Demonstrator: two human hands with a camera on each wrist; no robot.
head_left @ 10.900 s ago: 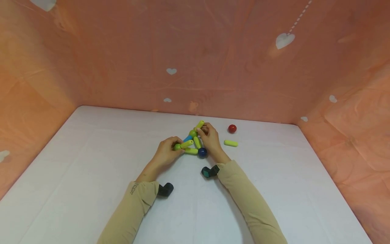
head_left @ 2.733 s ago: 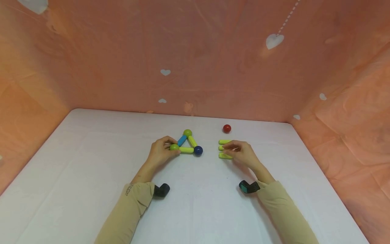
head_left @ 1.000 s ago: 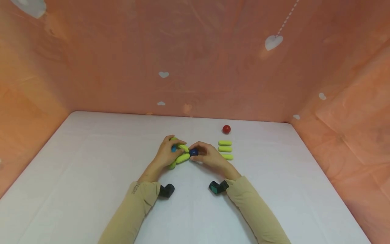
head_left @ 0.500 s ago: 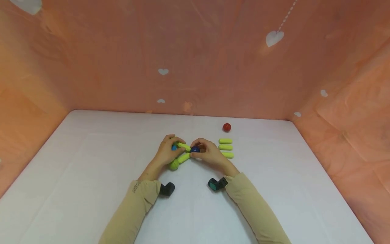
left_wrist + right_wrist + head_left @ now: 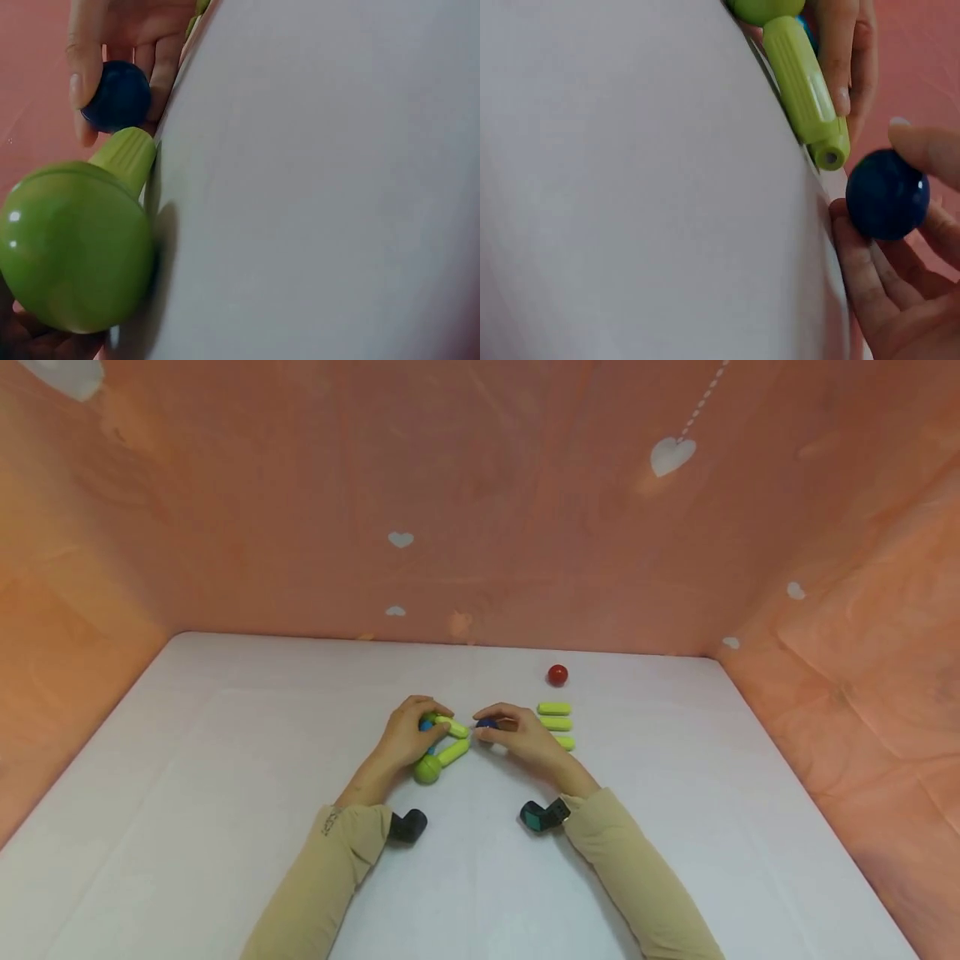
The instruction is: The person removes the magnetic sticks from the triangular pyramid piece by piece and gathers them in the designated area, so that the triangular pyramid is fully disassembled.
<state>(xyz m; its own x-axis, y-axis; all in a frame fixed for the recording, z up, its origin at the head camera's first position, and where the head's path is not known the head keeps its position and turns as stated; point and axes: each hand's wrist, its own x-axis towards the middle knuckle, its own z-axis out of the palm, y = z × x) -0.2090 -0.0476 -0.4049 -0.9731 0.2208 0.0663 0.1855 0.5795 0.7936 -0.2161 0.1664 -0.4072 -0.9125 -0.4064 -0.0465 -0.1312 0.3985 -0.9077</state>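
Note:
My left hand (image 5: 401, 739) pinches a yellow-green magnetic building rod (image 5: 454, 727), part of a joined piece. That piece also has a second yellow-green rod (image 5: 454, 752), a blue rod (image 5: 425, 726) mostly covered by the fingers, and green balls, the nearer green ball (image 5: 427, 769) showing fully. Between thumb and fingertips, my right hand (image 5: 525, 739) holds a dark blue ball (image 5: 887, 193). A small gap separates this ball from the free rod ends in the head view. One rod end (image 5: 831, 157) shows a grey metal dot in the right wrist view.
Three loose yellow-green rods (image 5: 555, 708) lie in a column just right of the right hand, the nearest partly covered by it. A red ball (image 5: 557, 675) sits behind them. The white table (image 5: 262, 793) ends at an orange cloth backdrop (image 5: 480, 510).
Earlier the rods and balls formed a closed triangle with the dark blue ball at one corner. My right hand has pulled that ball off to the right, while the left hand keeps hold of the rest.

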